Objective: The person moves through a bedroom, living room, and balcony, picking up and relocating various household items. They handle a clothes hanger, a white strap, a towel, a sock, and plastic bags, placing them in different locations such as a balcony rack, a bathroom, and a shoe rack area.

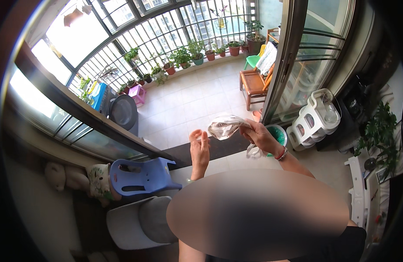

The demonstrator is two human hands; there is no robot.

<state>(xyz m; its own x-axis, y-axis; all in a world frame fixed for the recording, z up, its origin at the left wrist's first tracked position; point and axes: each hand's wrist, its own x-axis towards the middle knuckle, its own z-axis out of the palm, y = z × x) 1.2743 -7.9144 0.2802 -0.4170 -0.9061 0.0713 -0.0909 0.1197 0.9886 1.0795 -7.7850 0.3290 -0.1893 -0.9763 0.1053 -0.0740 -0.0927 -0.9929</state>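
A thin white plastic bag (pixel 225 127) with print on it is bunched in my right hand (pixel 262 137), whose fingers are closed around its gathered part. The bag's wider end spreads toward the left, and a loose tail (pixel 255 152) hangs below my right hand. My left hand (pixel 199 153) is raised a short way left of the bag, apart from it, with its fingers and thumb stretched out and nothing in them. Below and behind my right hand stands a bin with a green inside (pixel 277 135) and a pale rim.
An open sliding glass door (pixel 293 65) leads to a tiled balcony (pixel 179 100) with potted plants (pixel 181 57) along its railing. A wooden chair (pixel 255 83) stands there. Nearer left are a blue plastic chair (pixel 142 177) and a grey seat (pixel 127 225); a white plastic rack (pixel 313 120) stands right.
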